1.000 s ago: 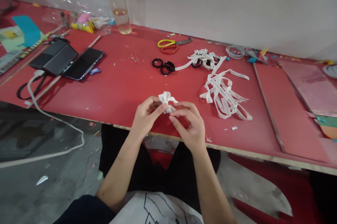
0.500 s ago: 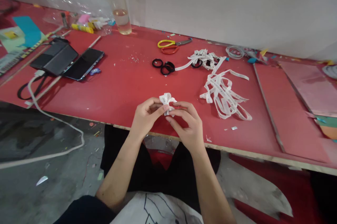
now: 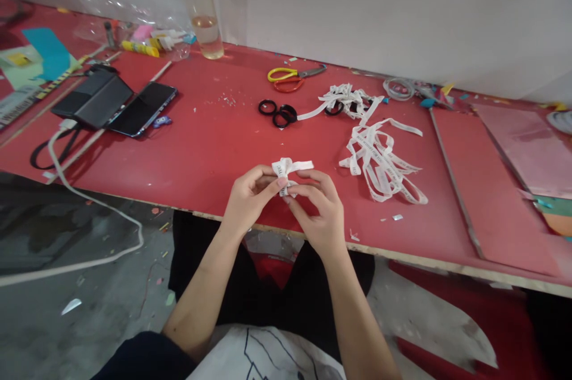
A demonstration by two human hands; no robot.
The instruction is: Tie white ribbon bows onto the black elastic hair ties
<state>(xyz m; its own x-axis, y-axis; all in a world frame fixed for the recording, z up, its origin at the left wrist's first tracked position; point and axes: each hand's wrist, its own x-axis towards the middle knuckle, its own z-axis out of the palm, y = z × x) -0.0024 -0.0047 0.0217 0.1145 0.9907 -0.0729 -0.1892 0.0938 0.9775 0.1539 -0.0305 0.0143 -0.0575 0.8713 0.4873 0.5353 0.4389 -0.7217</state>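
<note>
Both my hands meet over the near edge of the red table [image 3: 214,136]. My left hand [image 3: 250,198] pinches a small folded piece of white printed ribbon [image 3: 288,167] between thumb and forefinger. My right hand [image 3: 319,207] is closed on the same ribbon from the right, its fingertips touching the left hand's. One short end of the ribbon sticks out flat to the right above my right fingers.
A heap of cut white ribbon strips [image 3: 379,159] lies to the right. Black hair ties [image 3: 277,113] and yellow-red scissors [image 3: 290,75] sit beyond my hands. Two phones [image 3: 116,103] and a white cable [image 3: 89,201] lie left, a clear bottle [image 3: 199,5] at the wall.
The ribbon's free end has come out and now lies flat to the right, where before it was bunched in a loop. My hands have stayed in place.
</note>
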